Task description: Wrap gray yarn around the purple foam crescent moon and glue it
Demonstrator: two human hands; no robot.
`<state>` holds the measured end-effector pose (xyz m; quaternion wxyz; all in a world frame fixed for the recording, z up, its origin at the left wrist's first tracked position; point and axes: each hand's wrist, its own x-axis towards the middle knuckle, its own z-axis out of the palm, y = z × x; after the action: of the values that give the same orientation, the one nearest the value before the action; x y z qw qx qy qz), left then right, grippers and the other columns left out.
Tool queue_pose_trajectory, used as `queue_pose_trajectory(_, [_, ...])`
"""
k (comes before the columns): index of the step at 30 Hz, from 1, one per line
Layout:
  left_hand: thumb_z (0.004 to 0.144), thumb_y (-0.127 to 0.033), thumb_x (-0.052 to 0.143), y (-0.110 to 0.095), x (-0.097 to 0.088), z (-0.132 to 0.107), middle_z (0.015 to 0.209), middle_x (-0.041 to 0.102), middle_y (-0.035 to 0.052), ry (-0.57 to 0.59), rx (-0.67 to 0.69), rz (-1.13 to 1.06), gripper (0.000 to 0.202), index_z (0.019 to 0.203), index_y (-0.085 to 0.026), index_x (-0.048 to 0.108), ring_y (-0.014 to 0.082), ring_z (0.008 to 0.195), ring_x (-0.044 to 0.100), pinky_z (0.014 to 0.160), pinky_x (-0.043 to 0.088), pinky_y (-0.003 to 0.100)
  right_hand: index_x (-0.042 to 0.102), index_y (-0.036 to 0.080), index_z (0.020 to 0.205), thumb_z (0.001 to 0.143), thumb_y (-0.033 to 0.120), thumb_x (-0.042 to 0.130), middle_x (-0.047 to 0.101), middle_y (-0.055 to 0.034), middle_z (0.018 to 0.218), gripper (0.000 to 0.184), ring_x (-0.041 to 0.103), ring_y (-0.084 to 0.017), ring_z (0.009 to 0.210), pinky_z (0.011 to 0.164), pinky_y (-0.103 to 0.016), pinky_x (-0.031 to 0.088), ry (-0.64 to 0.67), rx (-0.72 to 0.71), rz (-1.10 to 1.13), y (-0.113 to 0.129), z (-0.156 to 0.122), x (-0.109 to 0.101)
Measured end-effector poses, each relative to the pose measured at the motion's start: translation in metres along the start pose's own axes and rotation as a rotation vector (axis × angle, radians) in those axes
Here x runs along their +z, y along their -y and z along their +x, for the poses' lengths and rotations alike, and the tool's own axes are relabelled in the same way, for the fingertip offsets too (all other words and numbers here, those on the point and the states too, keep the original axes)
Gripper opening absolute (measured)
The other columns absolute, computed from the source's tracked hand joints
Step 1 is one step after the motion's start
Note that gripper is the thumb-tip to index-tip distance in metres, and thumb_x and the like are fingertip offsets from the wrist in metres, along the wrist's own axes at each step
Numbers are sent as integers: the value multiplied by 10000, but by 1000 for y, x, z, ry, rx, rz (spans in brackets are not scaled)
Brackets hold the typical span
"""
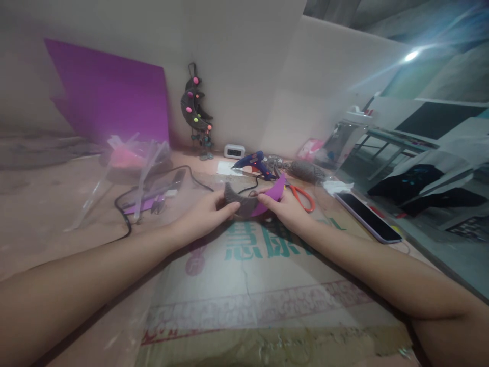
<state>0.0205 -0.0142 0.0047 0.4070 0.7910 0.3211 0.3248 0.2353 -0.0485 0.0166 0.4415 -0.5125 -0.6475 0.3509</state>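
Between my two hands is a crescent moon piece [245, 205], part purple sheet and part covered in dark grey yarn. My left hand [214, 206] pinches its grey-wrapped end, thumb on the near side. Farther right, my right hand [280, 205] grips it where the yarn meets the bare purple part, and the purple tip sticks up past the fingers. Just behind lies a blue glue gun [254, 162] with a small red light. Scissors with orange handles [302, 198] rest right beside my right hand.
A yarn-wrapped moon hanging with coloured pompoms [191, 108] is on the wall near a purple sheet [114, 97]. A digital clock [234, 151], grey yarn [305, 171], a phone [369, 217] and a black cord [121, 209] surround the printed cardboard [267, 285].
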Motion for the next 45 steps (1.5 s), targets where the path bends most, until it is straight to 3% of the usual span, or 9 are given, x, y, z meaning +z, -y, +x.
queue_pose_trajectory(6, [873, -363, 535, 1, 1, 0, 750, 625, 9, -10, -12, -30, 217, 888, -159, 609, 149, 648, 551, 569, 401, 245, 697, 159, 900, 783, 374, 668, 724, -62, 889, 246, 666, -210, 805, 730, -331, 533, 6, -58, -154, -5, 1, -2])
queue_pose_trajectory(12, [874, -353, 527, -2, 0, -1, 746, 614, 5, 8, -13, -20, 217, 902, -151, 601, 149, 657, 552, 581, 405, 246, 685, 145, 788, 790, 400, 655, 709, -46, 774, 257, 647, -184, 704, 658, -296, 520, 7, -95, -205, -6, 1, -3])
queue_pose_trajectory(17, [875, -381, 535, 2, 0, 0, 731, 612, 2, -15, -51, -49, 236, 900, -155, 594, 142, 634, 550, 560, 392, 241, 702, 142, 881, 785, 418, 652, 732, -66, 836, 296, 672, -207, 740, 676, -322, 537, 29, -40, -181, -8, 2, -2])
queue_pose_trajectory(21, [871, -395, 541, 5, 1, 1, 723, 614, 3, -25, -69, -51, 243, 872, -155, 584, 141, 622, 550, 553, 388, 244, 712, 152, 906, 773, 351, 673, 740, -68, 884, 242, 683, -219, 809, 739, -342, 543, 63, -80, -202, -6, 1, 0])
queue_pose_trajectory(27, [867, -408, 538, 6, 0, 0, 713, 619, 14, -17, -65, -29, 259, 825, -156, 580, 148, 622, 547, 545, 376, 245, 694, 150, 737, 795, 307, 650, 713, -49, 740, 173, 657, -187, 705, 673, -314, 531, 76, -105, -272, -2, 0, 1])
queue_pose_trajectory(37, [877, -364, 553, 2, 1, 2, 630, 524, -39, -38, -64, -173, 198, 869, -166, 542, 105, 549, 485, 498, 353, 216, 643, 159, 723, 844, 352, 601, 673, -30, 672, 232, 624, -156, 618, 604, -282, 510, 129, -78, -158, -9, -2, 3])
queue_pose_trajectory(45, [850, -461, 590, 7, 0, 1, 756, 572, -7, -44, -45, -271, 307, 955, -174, 566, 106, 594, 519, 511, 414, 212, 618, 184, 737, 819, 228, 582, 634, -9, 692, 100, 596, -159, 677, 647, -282, 483, 91, -264, -324, 2, -4, 5])
